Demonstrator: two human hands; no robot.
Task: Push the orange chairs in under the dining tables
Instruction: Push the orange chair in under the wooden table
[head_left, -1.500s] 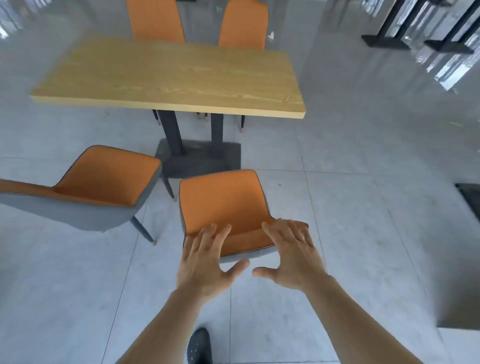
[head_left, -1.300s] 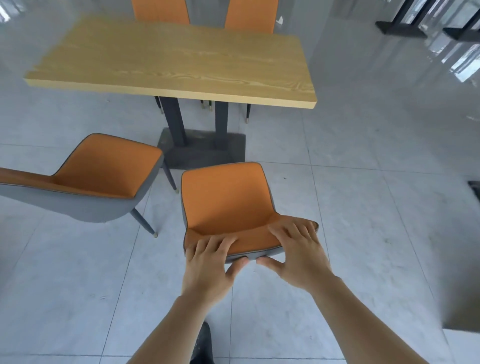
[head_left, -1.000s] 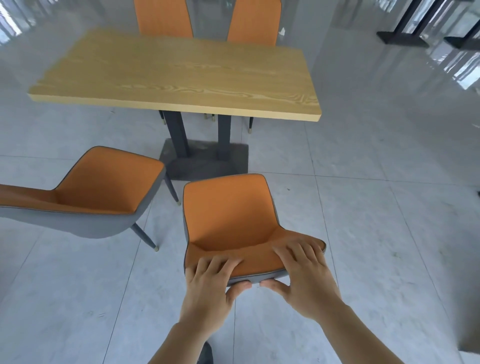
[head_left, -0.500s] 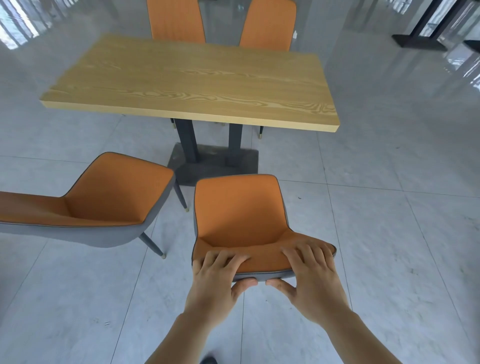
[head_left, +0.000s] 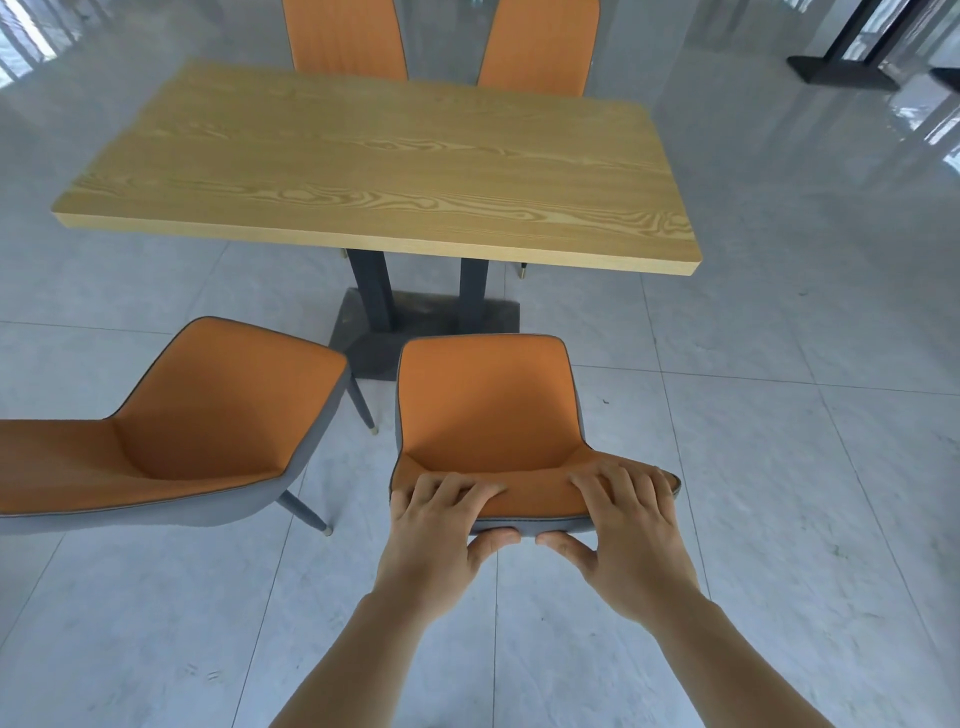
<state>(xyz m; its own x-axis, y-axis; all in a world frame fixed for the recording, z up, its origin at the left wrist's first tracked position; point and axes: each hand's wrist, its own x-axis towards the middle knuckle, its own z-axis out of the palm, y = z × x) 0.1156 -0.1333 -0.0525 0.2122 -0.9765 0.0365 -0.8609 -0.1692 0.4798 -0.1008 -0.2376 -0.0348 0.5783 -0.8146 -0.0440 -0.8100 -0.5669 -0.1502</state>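
An orange chair with a grey shell (head_left: 485, 400) stands in front of me, its seat facing the wooden dining table (head_left: 384, 171). My left hand (head_left: 441, 535) grips the top edge of its backrest, fingers over the front and thumb behind. My right hand (head_left: 623, 535) grips the same edge further right. The front of the seat is just short of the table's near edge. A second orange chair (head_left: 197, 431) stands to the left, turned at an angle and apart from the table.
Two more orange chairs (head_left: 345, 39) (head_left: 537, 44) are tucked in at the table's far side. The table stands on two dark posts and a dark base plate (head_left: 421, 322). Grey tiled floor lies all around. Black table bases (head_left: 841, 73) stand at the far right.
Both hands came down onto the backrest and closed on its top edge. The chair and I have moved closer to the table.
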